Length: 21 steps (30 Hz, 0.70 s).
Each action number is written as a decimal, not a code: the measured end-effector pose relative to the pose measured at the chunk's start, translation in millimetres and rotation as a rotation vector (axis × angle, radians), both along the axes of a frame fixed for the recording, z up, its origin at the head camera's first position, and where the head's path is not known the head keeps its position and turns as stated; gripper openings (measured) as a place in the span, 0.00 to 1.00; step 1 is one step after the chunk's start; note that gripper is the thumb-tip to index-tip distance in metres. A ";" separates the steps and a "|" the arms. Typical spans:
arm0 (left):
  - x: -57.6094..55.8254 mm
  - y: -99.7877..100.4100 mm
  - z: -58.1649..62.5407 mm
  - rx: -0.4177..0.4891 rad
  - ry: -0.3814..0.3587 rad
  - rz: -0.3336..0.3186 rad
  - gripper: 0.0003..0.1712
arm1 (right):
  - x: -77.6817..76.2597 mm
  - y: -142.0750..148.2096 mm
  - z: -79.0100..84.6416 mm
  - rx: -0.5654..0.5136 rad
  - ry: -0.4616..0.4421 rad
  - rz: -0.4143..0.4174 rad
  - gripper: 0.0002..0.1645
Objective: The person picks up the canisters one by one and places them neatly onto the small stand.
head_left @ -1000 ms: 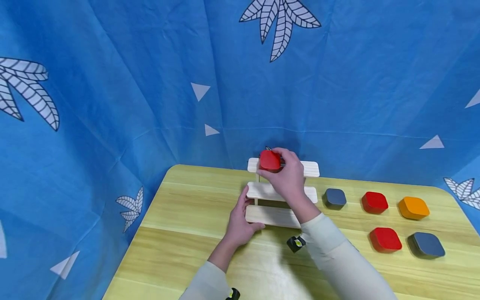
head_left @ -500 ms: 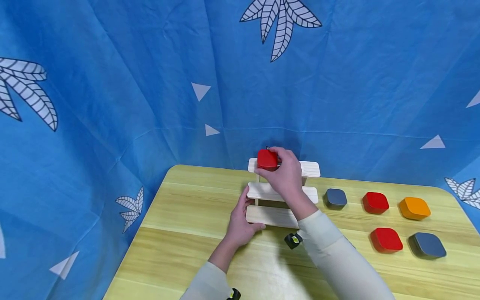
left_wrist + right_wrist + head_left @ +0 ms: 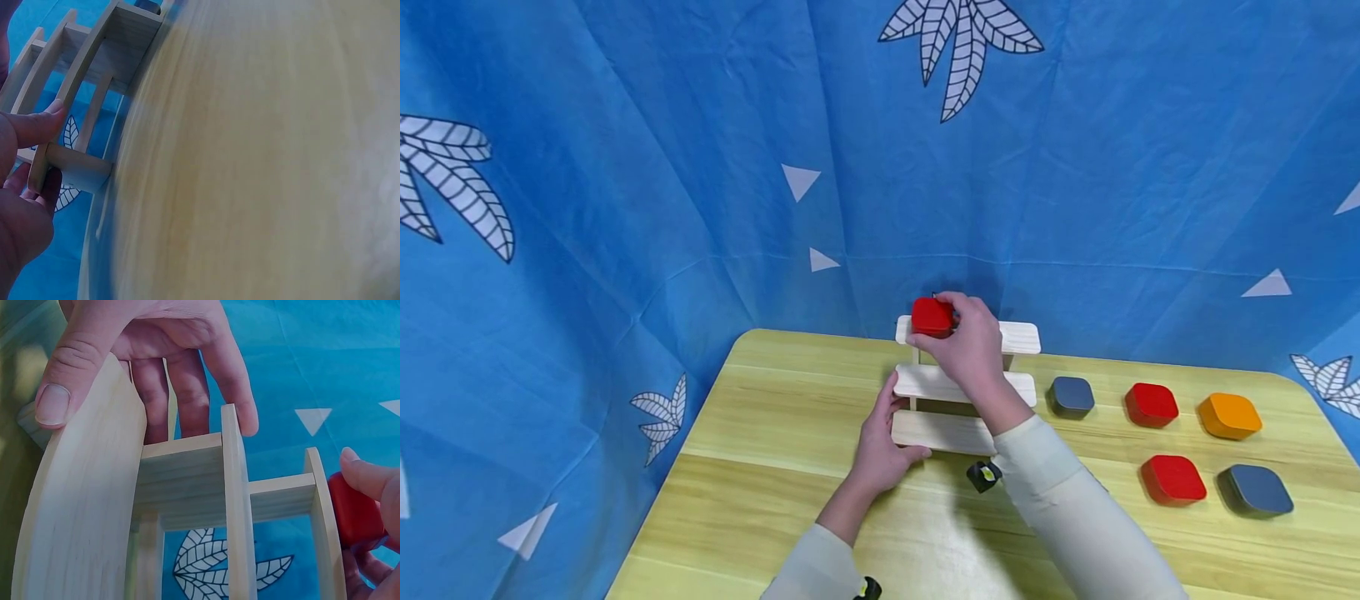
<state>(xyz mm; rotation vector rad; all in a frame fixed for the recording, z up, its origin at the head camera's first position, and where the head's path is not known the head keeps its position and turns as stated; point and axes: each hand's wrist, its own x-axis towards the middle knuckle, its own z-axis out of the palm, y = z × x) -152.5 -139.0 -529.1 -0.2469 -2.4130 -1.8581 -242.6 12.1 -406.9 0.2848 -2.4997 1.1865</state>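
Note:
A small wooden three-tier stand (image 3: 943,429) stands near the table's back edge. My left hand (image 3: 880,450) grips its left end, with the thumb at the lowest board's front and fingers round the side; the left wrist view shows this thumb (image 3: 40,125) against the wood. My right hand (image 3: 972,343) pinches a red rounded-square block (image 3: 932,317) between thumb and fingers, at the left part of the top board. In the right wrist view the red block (image 3: 355,511) lies against or just over that board; whether its weight rests there I cannot tell.
Right of the stand, on the wooden table (image 3: 760,475), lie a small grey block (image 3: 1071,397), a red block (image 3: 1152,405), an orange block (image 3: 1228,416), a nearer red block (image 3: 1172,480) and a larger grey block (image 3: 1255,490). A blue patterned cloth (image 3: 887,225) hangs behind.
My right hand has shifted the red block slightly left along the top board. My left hand has kept its grip on the stand.

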 end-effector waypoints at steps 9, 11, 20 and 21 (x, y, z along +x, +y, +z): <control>0.1 -0.1 2.7 -0.022 -0.018 0.008 0.74 | 0.0 -1.3 0.7 0.008 0.011 0.004 0.42; -0.3 -0.3 3.0 -0.028 -0.022 0.009 0.74 | 0.3 -0.8 0.7 0.013 0.013 0.008 0.44; -0.1 -0.5 0.7 -0.028 -0.014 0.002 0.74 | 2.8 1.7 1.9 0.019 -0.011 0.017 0.48; 0.0 -0.2 0.7 -0.024 -0.012 0.001 0.74 | 3.6 2.0 2.0 0.021 -0.014 0.018 0.48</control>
